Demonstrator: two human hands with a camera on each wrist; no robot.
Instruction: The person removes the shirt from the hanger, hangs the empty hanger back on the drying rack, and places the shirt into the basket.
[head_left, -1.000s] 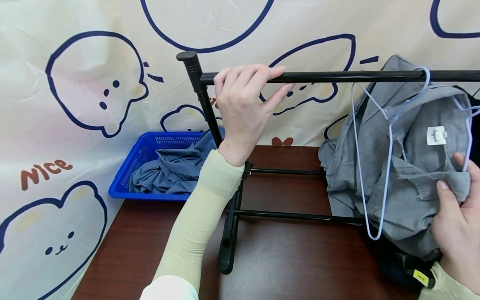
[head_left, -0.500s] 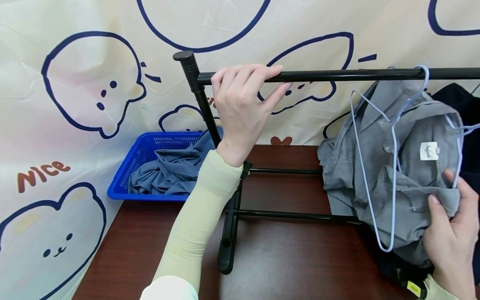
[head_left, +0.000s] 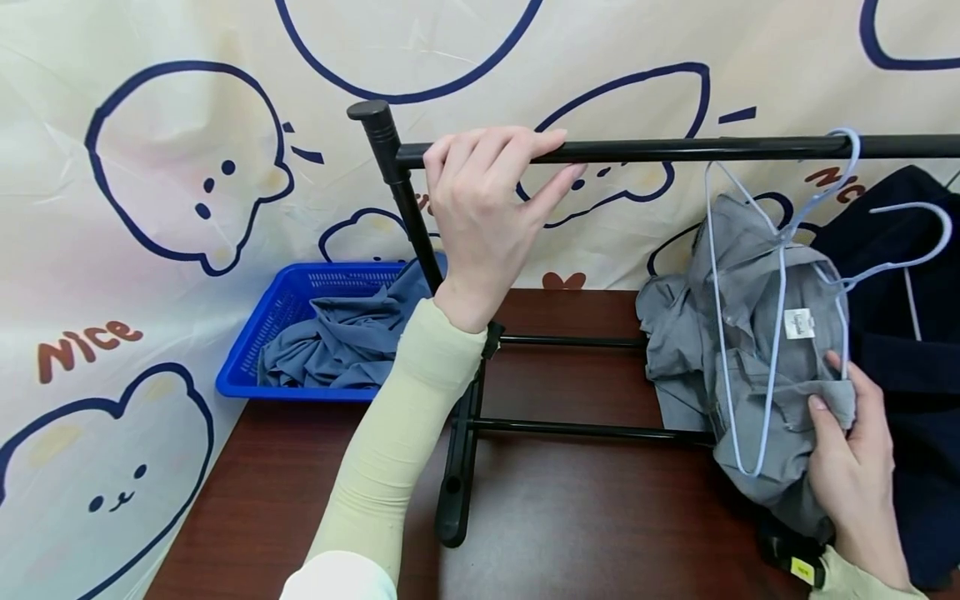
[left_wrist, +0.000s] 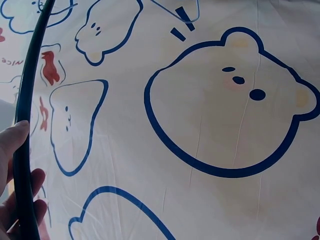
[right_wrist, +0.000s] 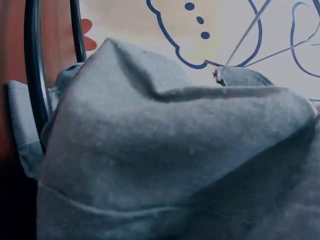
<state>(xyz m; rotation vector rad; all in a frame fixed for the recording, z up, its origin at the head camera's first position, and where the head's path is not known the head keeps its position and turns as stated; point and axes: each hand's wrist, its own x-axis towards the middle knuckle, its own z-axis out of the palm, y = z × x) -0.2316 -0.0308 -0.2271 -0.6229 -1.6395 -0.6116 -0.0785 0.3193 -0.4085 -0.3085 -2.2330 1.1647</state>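
High on the rack's black rail [head_left: 675, 150], near its left end, my left hand [head_left: 487, 208] grips the bar; in the left wrist view fingers and thumb lie either side of it. My right hand [head_left: 855, 450] pinches the edge of a bunched grey shirt [head_left: 750, 367], thumb in front. A pale blue hanger [head_left: 892, 265] runs into the shirt's opening, one arm reaching down to my fingertips; its hook is off the rail. Another pale blue hanger [head_left: 781, 275] hangs from the rail in front of the shirt. Grey cloth [right_wrist: 165, 140] fills most of the right wrist view.
Behind the rack's left leg, a blue basket [head_left: 247, 367] holds crumpled blue-grey cloth [head_left: 337, 333]. A dark navy garment [head_left: 900, 358] hangs at the far right. The rack's lower bars [head_left: 585, 428] cross above the brown table [head_left: 600, 517]. A printed sheet covers the wall behind.
My right hand has moved left with the shirt and its hanger. The shirt's top has dropped below the rail, and the held hanger's hook and more navy garment now show. My left hand stays put.
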